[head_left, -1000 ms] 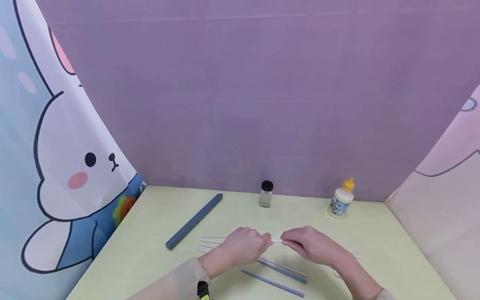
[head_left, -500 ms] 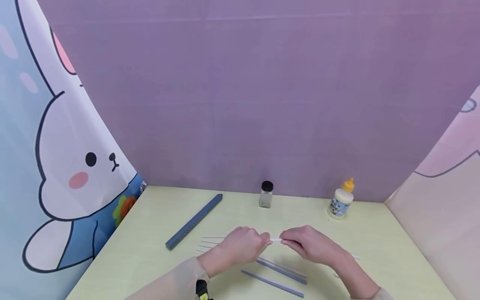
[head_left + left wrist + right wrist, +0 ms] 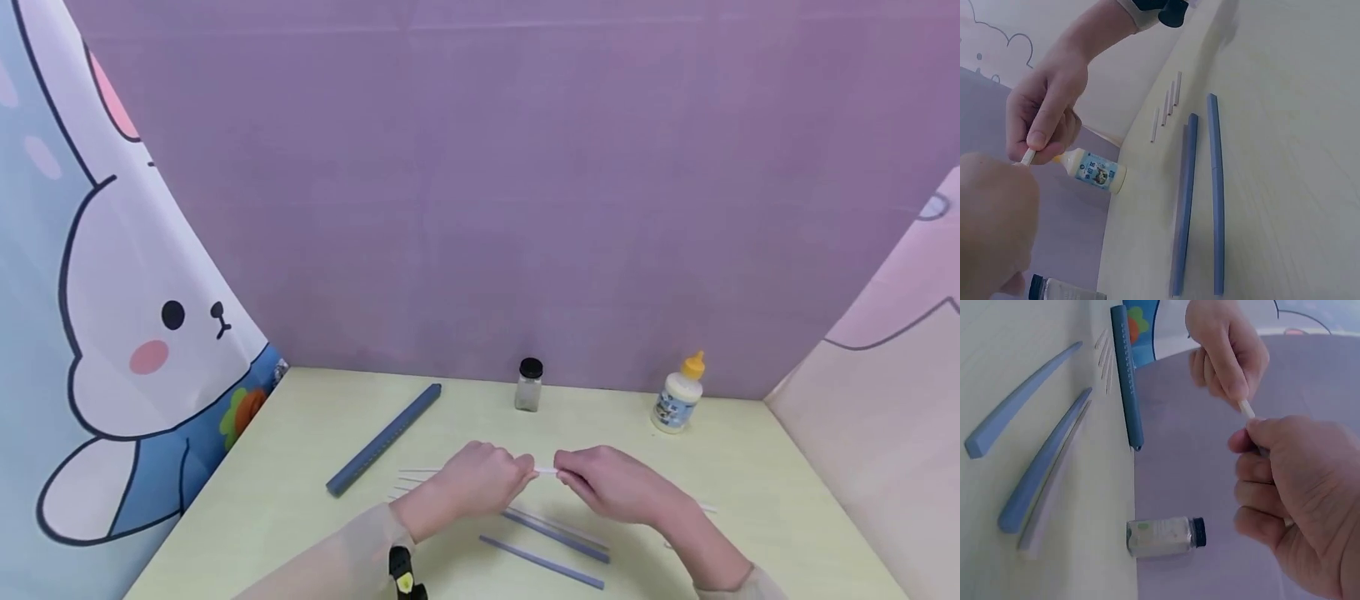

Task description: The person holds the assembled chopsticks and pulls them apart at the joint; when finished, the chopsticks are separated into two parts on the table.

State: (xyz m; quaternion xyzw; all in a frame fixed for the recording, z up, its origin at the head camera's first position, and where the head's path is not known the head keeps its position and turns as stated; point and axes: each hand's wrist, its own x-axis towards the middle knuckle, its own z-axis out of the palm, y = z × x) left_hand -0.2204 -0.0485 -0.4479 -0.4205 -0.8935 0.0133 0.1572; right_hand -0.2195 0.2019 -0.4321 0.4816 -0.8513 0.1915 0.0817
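Observation:
Both hands hold one thin white stick [image 3: 546, 470] above the table, and a short length of it shows between them. My left hand [image 3: 483, 479] grips one end, and my right hand [image 3: 618, 485] pinches the other with thumb and curled fingers. Most of the stick is hidden inside the hands. Below them, in the head view, lie two blue strips [image 3: 542, 562], one with a pale strip [image 3: 562, 527] along its side. Thin pale sticks [image 3: 415, 471] stick out from behind the left hand. In the left wrist view, several short white sticks [image 3: 1163, 109] lie in a row.
A long dark-blue bar [image 3: 384, 442] with small marks along it lies at the left of the table. At the back stand a small clear jar [image 3: 528, 393] with a black lid and a white bottle [image 3: 675, 404] with a yellow nozzle. A purple cloth [image 3: 480, 200] hangs behind.
The whole head view has shifted slightly left and up. The hands keep their hold on the white stick with hardly any movement, and the things on the table lie as before.

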